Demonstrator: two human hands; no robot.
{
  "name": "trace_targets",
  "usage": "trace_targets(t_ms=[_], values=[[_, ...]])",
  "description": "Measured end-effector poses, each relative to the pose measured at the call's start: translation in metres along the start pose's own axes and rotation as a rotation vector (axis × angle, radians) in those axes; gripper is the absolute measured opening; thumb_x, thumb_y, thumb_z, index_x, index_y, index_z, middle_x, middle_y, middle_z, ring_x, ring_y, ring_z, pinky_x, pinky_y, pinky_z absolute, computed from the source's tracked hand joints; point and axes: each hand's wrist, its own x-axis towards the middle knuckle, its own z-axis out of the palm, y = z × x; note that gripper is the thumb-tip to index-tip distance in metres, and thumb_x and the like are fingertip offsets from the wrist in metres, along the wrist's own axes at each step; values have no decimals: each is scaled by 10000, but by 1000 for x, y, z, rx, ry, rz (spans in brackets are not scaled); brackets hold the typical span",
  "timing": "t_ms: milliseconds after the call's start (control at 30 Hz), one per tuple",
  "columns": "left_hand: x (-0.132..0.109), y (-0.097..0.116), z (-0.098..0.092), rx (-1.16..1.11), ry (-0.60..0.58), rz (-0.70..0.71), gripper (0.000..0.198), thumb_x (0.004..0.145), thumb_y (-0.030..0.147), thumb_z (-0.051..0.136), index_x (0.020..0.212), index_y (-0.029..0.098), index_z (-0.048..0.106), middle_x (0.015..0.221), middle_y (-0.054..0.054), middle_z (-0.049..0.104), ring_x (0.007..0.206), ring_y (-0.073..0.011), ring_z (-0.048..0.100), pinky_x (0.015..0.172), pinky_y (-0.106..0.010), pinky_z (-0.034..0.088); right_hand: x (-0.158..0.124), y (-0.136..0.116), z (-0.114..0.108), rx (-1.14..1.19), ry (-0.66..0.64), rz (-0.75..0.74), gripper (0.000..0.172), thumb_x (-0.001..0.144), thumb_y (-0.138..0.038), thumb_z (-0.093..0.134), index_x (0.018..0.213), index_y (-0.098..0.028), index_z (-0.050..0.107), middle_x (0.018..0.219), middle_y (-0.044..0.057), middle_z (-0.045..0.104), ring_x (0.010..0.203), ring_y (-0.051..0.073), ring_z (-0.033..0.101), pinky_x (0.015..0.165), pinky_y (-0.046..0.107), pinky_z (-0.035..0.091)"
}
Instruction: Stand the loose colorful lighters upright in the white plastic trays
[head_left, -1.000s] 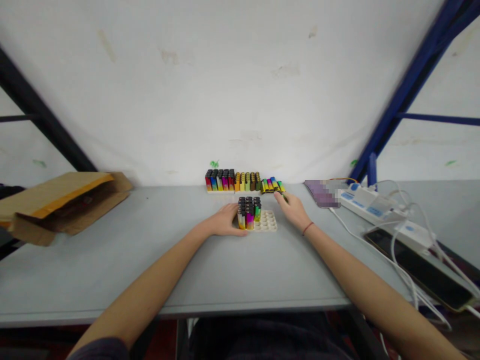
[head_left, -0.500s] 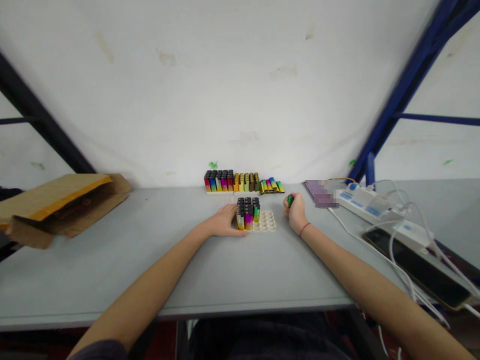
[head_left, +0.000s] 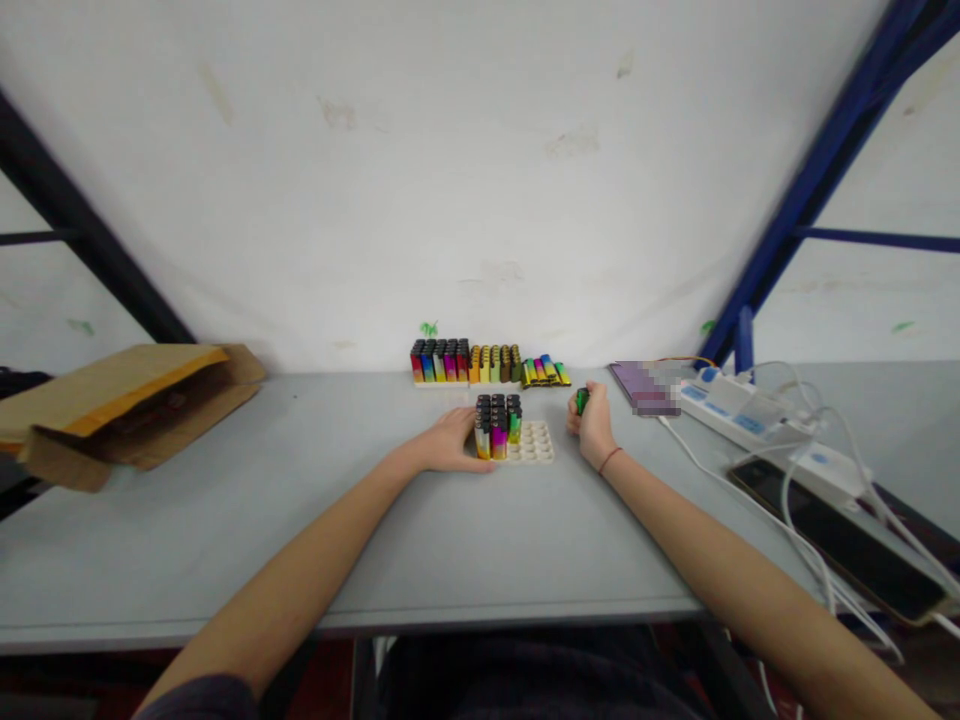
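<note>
A white tray (head_left: 538, 445) with round holes lies in the middle of the table. Several lighters (head_left: 499, 438) with black tops stand upright in its left part, with purple, yellow and green bodies among them. The holes at its right are bare. My left hand (head_left: 448, 443) grips the tray's left end, thumb along the front edge and fingers partly hidden behind the lighters. To the right of the tray, my right hand (head_left: 598, 428) is closed around a green lighter (head_left: 582, 400), held upright and apart from the tray, its lower part hidden by the fingers.
By the wall stand a filled lighter tray (head_left: 439, 362), a block of yellow and dark lighters (head_left: 494, 364) and a pile of loose lighters (head_left: 545, 371). An open cardboard box (head_left: 135, 400) lies left. At right are a power strip (head_left: 772, 430), cables and a phone (head_left: 832, 535).
The camera view has shifted very slightly. Both hands keep their places, the left at the tray and the right around the green lighter.
</note>
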Motion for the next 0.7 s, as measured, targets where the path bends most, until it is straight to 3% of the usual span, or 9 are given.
trace_targets(t_ms=[100, 267, 533, 700], values=[[0, 1, 0, -7, 0, 0, 930, 671, 646, 698, 1376, 104, 422, 1380, -177, 494, 1238, -376, 484, 1080, -448, 353, -1, -5, 0, 3, 3, 64, 427, 866, -496, 233, 516, -256, 276, 343, -70, 201, 301, 93, 163, 323, 223, 131], [0, 2, -1, -11, 13, -1, 893, 669, 626, 715, 1364, 135, 441, 1343, -151, 529, 1229, -368, 493, 1070, -443, 366, 0, -4, 0, -23, -5, 48, 435, 863, -538, 189, 525, -267, 228, 350, -72, 170, 302, 97, 132, 314, 229, 113], [0, 0, 0, -6, 1, 0, 912, 672, 635, 706, 1369, 115, 431, 1367, -168, 506, 1239, -378, 481, 1084, -453, 346, -5, -9, 3, 65, 41, 117, 383, 880, -379, 243, 519, -251, 264, 349, -66, 193, 307, 93, 138, 324, 220, 105], [0, 0, 0, -7, -6, 0, 927, 680, 654, 688, 1368, 92, 422, 1376, -183, 489, 1242, -376, 476, 1082, -450, 348, -6, -12, 3, 57, 33, 106, 416, 883, -454, 244, 525, -246, 284, 358, -71, 201, 308, 87, 153, 330, 219, 118]])
